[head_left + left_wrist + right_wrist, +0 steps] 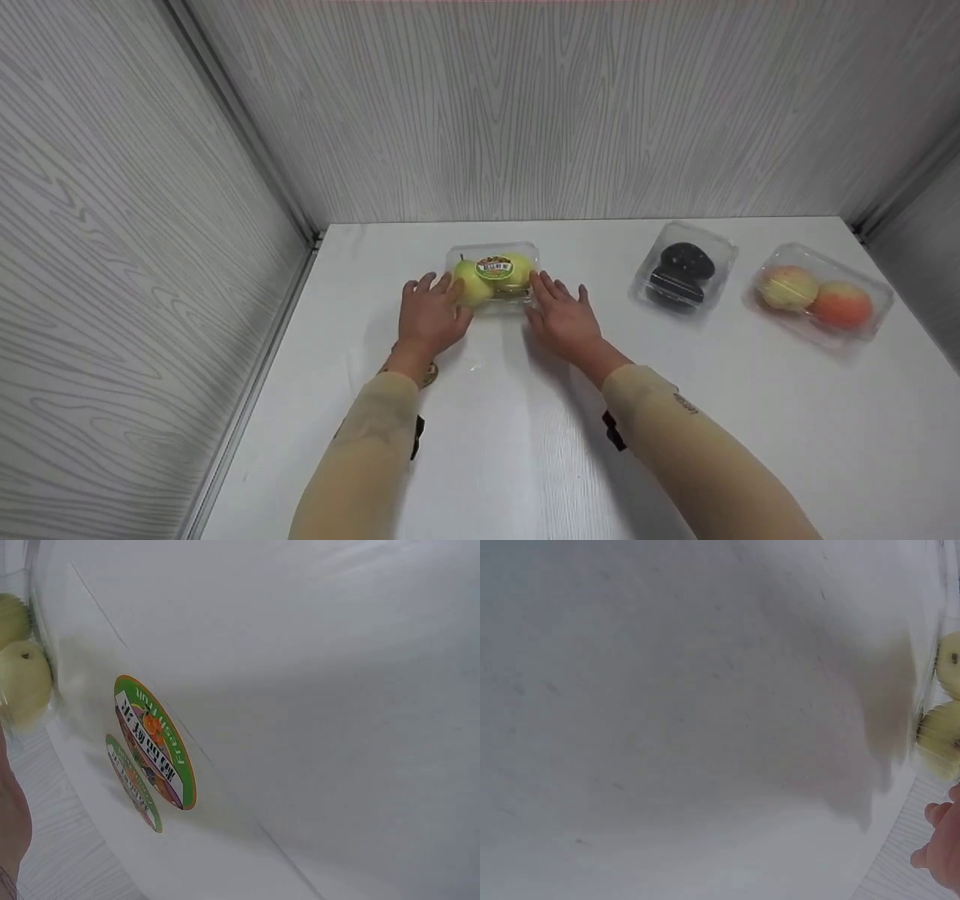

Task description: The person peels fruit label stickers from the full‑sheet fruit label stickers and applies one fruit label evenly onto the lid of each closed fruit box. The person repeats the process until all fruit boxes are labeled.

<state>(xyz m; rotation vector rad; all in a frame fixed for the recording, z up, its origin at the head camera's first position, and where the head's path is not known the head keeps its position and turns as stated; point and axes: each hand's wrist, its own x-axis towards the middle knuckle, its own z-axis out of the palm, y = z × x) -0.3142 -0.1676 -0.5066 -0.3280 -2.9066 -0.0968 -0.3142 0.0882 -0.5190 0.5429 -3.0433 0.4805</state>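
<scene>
A clear plastic box (491, 296) holds two yellow-green fruits (472, 285), one with a short stem, and bears an oval label (494, 268) on top. My left hand (429, 316) touches the box's near left side, its fingers extended. At the right side my right hand (564, 319) rests with straight fingers against the box. Under the left wrist lie oval Fresh Fruit stickers (155, 742) on a sheet, mostly hidden by the arm in the head view. The right wrist view catches the fruits (941, 736) and part of the right hand (943, 844) at its edge.
Right of the hands sits a clear box (720, 251) with two dark fruits. Farther right is another clear box (874, 289) with a yellowish and an orange-red fruit. Wood-grain panels (525, 112) enclose the white table (480, 465) at the back and sides.
</scene>
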